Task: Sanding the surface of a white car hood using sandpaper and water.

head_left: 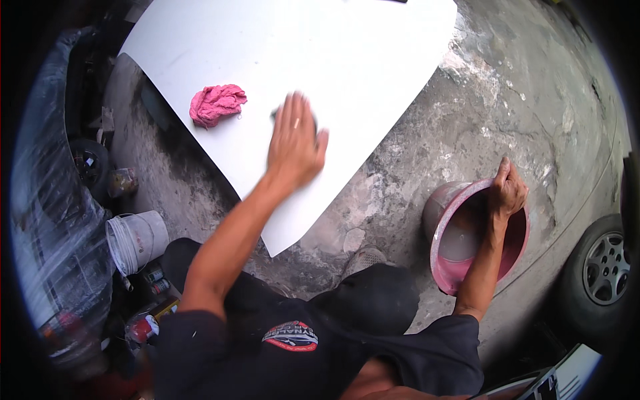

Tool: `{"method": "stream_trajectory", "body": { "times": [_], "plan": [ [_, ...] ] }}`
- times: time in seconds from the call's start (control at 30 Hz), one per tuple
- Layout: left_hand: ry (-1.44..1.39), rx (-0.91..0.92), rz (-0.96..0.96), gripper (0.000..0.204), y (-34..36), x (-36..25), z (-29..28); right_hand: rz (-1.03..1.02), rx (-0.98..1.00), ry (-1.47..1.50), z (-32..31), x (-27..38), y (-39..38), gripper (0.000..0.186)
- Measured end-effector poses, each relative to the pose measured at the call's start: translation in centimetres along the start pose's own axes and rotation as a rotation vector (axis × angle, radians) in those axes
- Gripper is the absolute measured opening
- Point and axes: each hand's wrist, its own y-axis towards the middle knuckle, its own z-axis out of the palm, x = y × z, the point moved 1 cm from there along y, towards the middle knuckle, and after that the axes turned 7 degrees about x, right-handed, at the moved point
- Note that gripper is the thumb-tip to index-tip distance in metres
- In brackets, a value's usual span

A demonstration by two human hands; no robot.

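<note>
A large white panel (373,60) fills the upper middle of the view. My left hand (293,143) is pressed on it, fingers fairly straight and slightly blurred, over a small dark pad (275,115) that is mostly hidden. A crumpled pink cloth (217,103) lies on the panel left of that hand. At the right, my right hand (508,192) grips the rim of a tilted pink bucket (443,207), which has a greyish inside and a pink bottom edge.
Stained concrete floor (533,93) surrounds the panel. At left are plastic sheeting (53,200), a tire (87,167), a white pail (137,240) and assorted cans (159,283). A car wheel (600,267) is at lower right. My bent knees (363,297) show below.
</note>
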Motion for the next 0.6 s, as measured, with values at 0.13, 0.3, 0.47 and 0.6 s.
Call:
{"method": "stream_trajectory", "body": {
  "times": [0.13,0.3,0.47,0.6],
  "plan": [
    [-0.059,-0.028,0.169,0.070,4.5,-1.6,-1.0,0.038,0.070,0.017,0.2,-0.1,0.1,0.042],
    [-0.006,0.186,0.233,0.070,-10.6,0.0,-0.9,0.019,0.084,0.004,0.2,-0.2,0.1,0.040],
    [-0.060,0.101,0.490,0.067,-2.7,-3.8,1.6,0.041,0.088,-0.029,0.3,-0.3,0.0,0.040],
    [-0.060,0.229,0.460,0.067,-5.4,-3.8,0.8,-0.011,0.001,0.012,0.3,-0.2,0.1,0.039]
  ]
}}
